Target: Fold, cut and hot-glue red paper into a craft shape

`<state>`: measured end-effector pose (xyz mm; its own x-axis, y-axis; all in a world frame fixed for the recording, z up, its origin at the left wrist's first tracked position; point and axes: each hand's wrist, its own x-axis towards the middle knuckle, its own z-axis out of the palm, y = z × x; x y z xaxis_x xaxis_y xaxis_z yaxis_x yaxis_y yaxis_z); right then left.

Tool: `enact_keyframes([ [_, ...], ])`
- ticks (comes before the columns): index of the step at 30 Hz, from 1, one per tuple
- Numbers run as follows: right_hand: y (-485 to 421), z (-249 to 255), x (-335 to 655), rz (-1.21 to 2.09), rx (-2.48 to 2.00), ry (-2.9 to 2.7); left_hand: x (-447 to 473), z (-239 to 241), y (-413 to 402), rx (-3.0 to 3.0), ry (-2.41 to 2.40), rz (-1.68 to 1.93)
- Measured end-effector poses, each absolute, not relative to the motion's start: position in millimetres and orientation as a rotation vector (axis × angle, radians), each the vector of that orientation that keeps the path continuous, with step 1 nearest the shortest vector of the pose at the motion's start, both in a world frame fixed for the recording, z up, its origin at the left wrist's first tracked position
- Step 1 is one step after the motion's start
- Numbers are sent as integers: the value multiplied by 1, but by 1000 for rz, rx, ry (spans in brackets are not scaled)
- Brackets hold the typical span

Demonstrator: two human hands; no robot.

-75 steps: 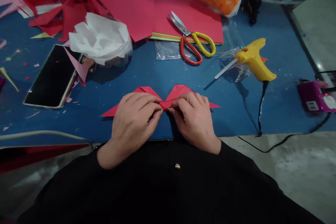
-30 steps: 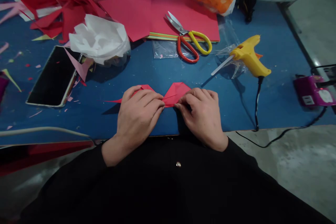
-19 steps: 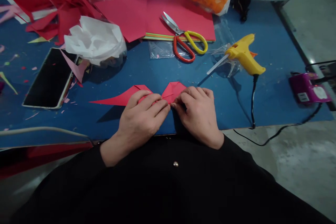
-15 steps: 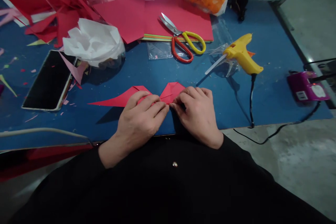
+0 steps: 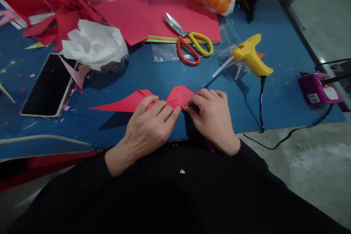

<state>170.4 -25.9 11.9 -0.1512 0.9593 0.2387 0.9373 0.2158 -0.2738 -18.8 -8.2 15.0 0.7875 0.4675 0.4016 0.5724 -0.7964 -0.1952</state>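
The left hand (image 5: pixel 149 124) and right hand (image 5: pixel 212 117) are lying knuckles-up on the blue table (image 5: pixel 153 76). Their fingers are curling in, with the tips meeting and pinching the narrow middle of a folded red paper shape (image 5: pixel 127 102) — it is lying flat by the table's near edge, one long point reaching toward 9 o'clock. From the paper, scissors (image 5: pixel 189 42) are sitting at 12 o'clock, a yellow glue gun (image 5: pixel 251 56) at 2 o'clock and a dark phone (image 5: pixel 46 86) at 10 o'clock — all well apart.
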Motion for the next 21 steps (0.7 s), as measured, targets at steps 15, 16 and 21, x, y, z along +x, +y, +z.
enact_keyframes([
  [15, -24, 14, 192, 175, -1832, -2065, -20, 13, -10, -2742, -777, -388],
  [16, -24, 14, 191, 164, -1838, -2074, -20, 14, -10, -2740, -779, -387],
  [21, -22, 15, 189, 129, -1841, -2122, -18, 15, -9, -2744, -763, -380],
])
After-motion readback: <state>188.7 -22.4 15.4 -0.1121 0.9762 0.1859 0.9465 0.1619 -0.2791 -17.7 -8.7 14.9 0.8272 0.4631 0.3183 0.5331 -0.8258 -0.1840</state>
